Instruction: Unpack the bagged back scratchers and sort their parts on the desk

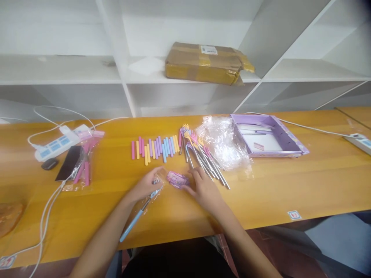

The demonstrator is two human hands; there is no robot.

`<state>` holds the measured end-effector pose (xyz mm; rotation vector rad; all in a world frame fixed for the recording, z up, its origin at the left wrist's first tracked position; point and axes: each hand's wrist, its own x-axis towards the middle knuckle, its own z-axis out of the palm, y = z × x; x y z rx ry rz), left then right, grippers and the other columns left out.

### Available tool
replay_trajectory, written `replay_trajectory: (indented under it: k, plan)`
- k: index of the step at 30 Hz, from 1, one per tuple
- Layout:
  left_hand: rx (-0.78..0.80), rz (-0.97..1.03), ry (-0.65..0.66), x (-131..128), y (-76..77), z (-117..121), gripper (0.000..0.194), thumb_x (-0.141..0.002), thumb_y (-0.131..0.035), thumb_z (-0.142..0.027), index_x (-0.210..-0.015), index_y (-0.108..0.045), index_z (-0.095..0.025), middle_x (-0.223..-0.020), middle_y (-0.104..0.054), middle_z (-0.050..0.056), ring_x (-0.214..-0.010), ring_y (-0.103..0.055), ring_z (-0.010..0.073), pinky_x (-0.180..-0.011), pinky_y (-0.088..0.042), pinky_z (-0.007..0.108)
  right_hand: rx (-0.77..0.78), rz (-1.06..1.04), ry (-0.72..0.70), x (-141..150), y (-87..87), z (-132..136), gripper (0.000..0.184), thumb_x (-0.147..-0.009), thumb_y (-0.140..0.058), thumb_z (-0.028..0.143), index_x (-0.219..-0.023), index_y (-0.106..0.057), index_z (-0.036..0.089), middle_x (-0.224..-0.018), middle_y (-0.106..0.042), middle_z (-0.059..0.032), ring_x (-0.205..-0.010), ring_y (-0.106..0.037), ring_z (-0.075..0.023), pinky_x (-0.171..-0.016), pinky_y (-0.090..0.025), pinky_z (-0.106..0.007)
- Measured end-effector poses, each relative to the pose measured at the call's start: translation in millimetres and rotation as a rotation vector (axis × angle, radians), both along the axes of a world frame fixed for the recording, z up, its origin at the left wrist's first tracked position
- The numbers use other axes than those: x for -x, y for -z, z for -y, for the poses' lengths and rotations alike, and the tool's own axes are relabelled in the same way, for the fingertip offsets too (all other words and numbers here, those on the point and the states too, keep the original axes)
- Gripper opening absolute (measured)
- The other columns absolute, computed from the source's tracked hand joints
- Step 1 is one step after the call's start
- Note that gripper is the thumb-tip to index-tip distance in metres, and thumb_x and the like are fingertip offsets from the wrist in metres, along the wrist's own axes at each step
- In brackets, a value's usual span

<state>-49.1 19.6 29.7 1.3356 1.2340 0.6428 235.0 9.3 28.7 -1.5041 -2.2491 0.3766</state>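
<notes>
My left hand (147, 186) is closed on the mouth of a clear plastic bag (161, 180). In that bag lies a back scratcher (135, 224) with a light blue grip and a metal shaft, slanting toward the table's front edge. My right hand (203, 190) has thumb and fingers apart, the thumb at the right end of a small pile of pink and purple cards (177, 180). Its fingertips are by the lower ends of several metal back scratcher rods (213, 166) with coloured hand-shaped heads. Pink, yellow, purple and blue grip tubes (156, 148) lie in a row beyond my hands.
Crumpled clear bags (224, 143) lie beside an open purple box (294, 144) at the right. On the left are a white power strip (58, 144), cables and a bag with pink-handled pieces (87, 166). A taped carton (203, 63) sits on the shelf.
</notes>
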Motion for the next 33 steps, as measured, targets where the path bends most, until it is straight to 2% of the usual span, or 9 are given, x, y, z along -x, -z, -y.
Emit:
replay_trajectory:
  k: [4, 11, 13, 17, 21, 24, 27, 31, 33]
  plan:
    - [0.018, -0.020, 0.112, -3.8, 13.0, -0.3, 0.082, -0.086, -0.080, -0.038, -0.160, -0.052, -0.018, -0.165, -0.054, 0.016, -0.150, -0.053, 0.0367, -0.128, -0.038, 0.048, 0.027, 0.060, -0.114, -10.1, 6.1, 1.8, 0.055, -0.087, -0.089, 0.038, -0.132, -0.062, 0.023, -0.128, -0.066, -0.0145, -0.117, -0.068, -0.0368, -0.095, -0.061, -0.051]
    - [0.034, 0.042, 0.231, -8.2, 7.0, 5.5, 0.069, -0.091, -0.077, -0.040, -0.155, -0.059, -0.018, -0.160, -0.061, 0.015, -0.147, -0.057, 0.0368, -0.127, -0.040, 0.049, 0.049, 0.009, -0.098, -4.8, 24.6, -0.6, 0.028, -0.094, -0.079, 0.021, -0.120, -0.068, 0.022, -0.108, -0.070, -0.0110, -0.104, -0.070, -0.0335, -0.091, -0.062, -0.050]
    - [0.042, 0.057, 0.234, -9.8, 8.8, 6.1, 0.070, -0.091, -0.076, -0.038, -0.155, -0.058, -0.019, -0.161, -0.059, 0.015, -0.147, -0.056, 0.0361, -0.127, -0.039, 0.049, 0.058, -0.041, -0.072, -1.4, 28.1, 1.1, 0.042, -0.092, -0.082, 0.022, -0.130, -0.064, 0.022, -0.112, -0.070, -0.0118, -0.107, -0.072, -0.0338, -0.093, -0.063, -0.049]
    - [0.013, 0.043, 0.189, -9.6, 11.2, 5.9, 0.068, -0.093, -0.074, -0.036, -0.157, -0.055, -0.021, -0.161, -0.058, 0.014, -0.146, -0.056, 0.0348, -0.127, -0.039, 0.049, 0.039, 0.011, 0.025, 3.7, 23.5, -4.6, 0.102, -0.074, -0.099, 0.037, -0.158, -0.044, 0.020, -0.131, -0.063, -0.0188, -0.108, -0.073, -0.0380, -0.086, -0.064, -0.049]
    - [0.016, -0.029, 0.123, -4.6, 5.4, 3.5, 0.072, -0.092, -0.075, -0.042, -0.156, -0.053, -0.020, -0.163, -0.055, 0.015, -0.151, -0.051, 0.0360, -0.129, -0.036, 0.049, -0.016, 0.114, -0.196, 9.1, 6.5, -31.7, 0.124, -0.054, -0.109, 0.045, -0.159, -0.047, 0.020, -0.153, -0.052, -0.0236, -0.131, -0.059, -0.0441, -0.106, -0.055, -0.055]
    - [0.016, -0.019, 0.097, -1.3, -0.1, 1.4, 0.072, -0.091, -0.076, -0.045, -0.155, -0.055, -0.020, -0.165, -0.054, 0.015, -0.153, -0.049, 0.0365, -0.130, -0.035, 0.050, 0.013, 0.163, -0.359, 12.6, -0.6, -55.5, 0.114, -0.058, -0.106, 0.051, -0.155, -0.053, 0.021, -0.154, -0.055, -0.0215, -0.139, -0.052, -0.0453, -0.110, -0.048, -0.059]
    - [0.014, -0.009, 0.079, 0.9, -3.5, -0.4, 0.070, -0.088, -0.077, -0.046, -0.151, -0.058, -0.021, -0.163, -0.057, 0.014, -0.153, -0.049, 0.0385, -0.129, -0.037, 0.051, 0.055, 0.153, -0.443, 12.7, -1.3, -68.3, 0.091, -0.071, -0.101, 0.050, -0.147, -0.061, 0.021, -0.140, -0.065, -0.0167, -0.132, -0.059, -0.0391, -0.107, -0.048, -0.054]
    - [0.006, -0.023, 0.077, 3.7, -5.5, -1.8, 0.069, -0.089, -0.076, -0.045, -0.151, -0.059, -0.020, -0.164, -0.056, 0.015, -0.155, -0.047, 0.0392, -0.130, -0.036, 0.052, 0.067, 0.132, -0.442, 7.7, -1.4, -64.5, 0.060, -0.079, -0.097, 0.035, -0.130, -0.069, 0.022, -0.124, -0.070, -0.0116, -0.117, -0.066, -0.0322, -0.102, -0.050, -0.048]
    - [-0.003, -0.023, 0.075, 4.9, -5.9, -1.8, 0.068, -0.089, -0.075, -0.044, -0.151, -0.058, -0.019, -0.164, -0.055, 0.015, -0.155, -0.047, 0.0383, -0.131, -0.035, 0.052, 0.072, 0.093, -0.451, 4.3, -2.3, -58.0, 0.059, -0.077, -0.098, 0.030, -0.127, -0.069, 0.022, -0.123, -0.070, -0.0111, -0.117, -0.067, -0.0315, -0.102, -0.051, -0.047]
